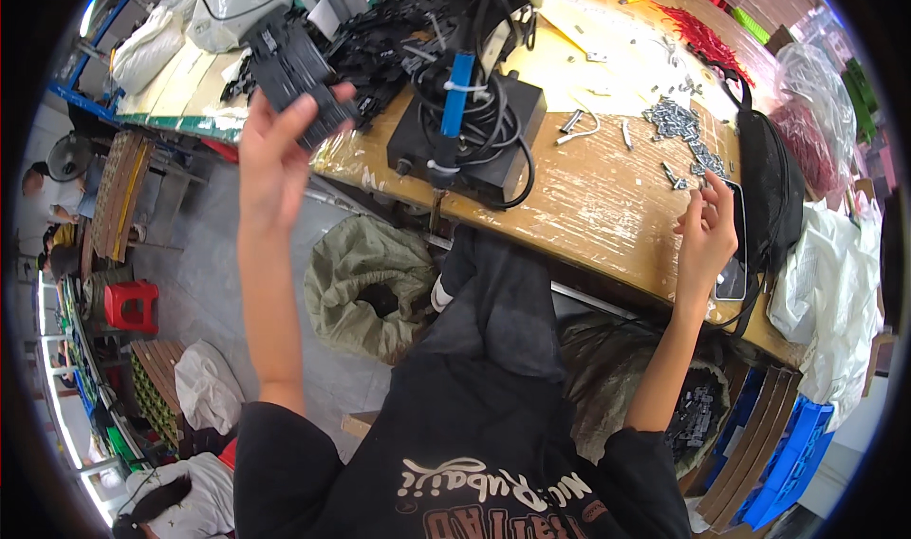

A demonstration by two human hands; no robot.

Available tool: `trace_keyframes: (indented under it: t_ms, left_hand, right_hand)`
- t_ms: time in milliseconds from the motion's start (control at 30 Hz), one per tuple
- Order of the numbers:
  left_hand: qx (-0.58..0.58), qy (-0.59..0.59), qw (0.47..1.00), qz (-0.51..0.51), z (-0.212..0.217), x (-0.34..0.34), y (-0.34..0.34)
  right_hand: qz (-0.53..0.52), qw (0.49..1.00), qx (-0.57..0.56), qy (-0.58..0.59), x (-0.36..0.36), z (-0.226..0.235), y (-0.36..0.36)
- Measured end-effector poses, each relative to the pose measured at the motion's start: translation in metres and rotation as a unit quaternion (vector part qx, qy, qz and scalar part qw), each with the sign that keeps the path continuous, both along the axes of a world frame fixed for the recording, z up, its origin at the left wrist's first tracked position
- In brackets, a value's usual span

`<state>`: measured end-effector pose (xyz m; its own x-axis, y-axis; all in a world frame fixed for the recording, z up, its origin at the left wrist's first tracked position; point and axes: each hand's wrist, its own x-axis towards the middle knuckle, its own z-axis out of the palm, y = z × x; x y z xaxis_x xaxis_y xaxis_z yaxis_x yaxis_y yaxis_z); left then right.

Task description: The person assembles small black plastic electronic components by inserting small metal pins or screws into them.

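A workshop bench: a worn wooden table seen from above, its edges bowed by the lens, with grey floor and a red stool at lower left. The left hand is raised over the table's near edge, fingers and thumb closed around a black plastic part, a flat ribbed moulding held tilted toward the viewer. The right hand rests at the table's right portion, fingers loosely curled with the tips pinched together beside a scatter of small metal screws; whether a screw lies between the fingertips cannot be told. Between the hands stands a black box wrapped in dark cable, with a blue-handled power screwdriver hanging above it. Behind it lies a heap of further black mouldings; a black bag sits at the right edge, an open sack below the table. Judged from this arrangement, the step in hand appears to be picking a fastener for the held part; the next move would call for bringing screw and moulding together under the driver.
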<state>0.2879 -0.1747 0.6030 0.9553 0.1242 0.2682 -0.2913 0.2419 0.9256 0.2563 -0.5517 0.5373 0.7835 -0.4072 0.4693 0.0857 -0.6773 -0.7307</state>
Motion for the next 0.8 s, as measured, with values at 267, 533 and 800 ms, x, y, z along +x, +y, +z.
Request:
trace_keyframes:
  t_ms: [267,533,800]
  left_hand:
    - [-0.109,0.129,0.977,-0.132,-0.048,-0.098,-0.059]
    - [-0.11,0.285,0.903,-0.3,-0.078,-0.154,-0.078]
    - [-0.109,0.272,0.897,-0.332,-0.085,-0.159,-0.08]
  right_hand:
    - [0.142,0.958,0.248,-0.006,-0.038,0.004,0.057]
    - [0.309,0.832,0.458,0.053,-0.071,-0.007,0.104]
    - [0.411,0.756,0.503,0.085,-0.072,-0.022,0.113]
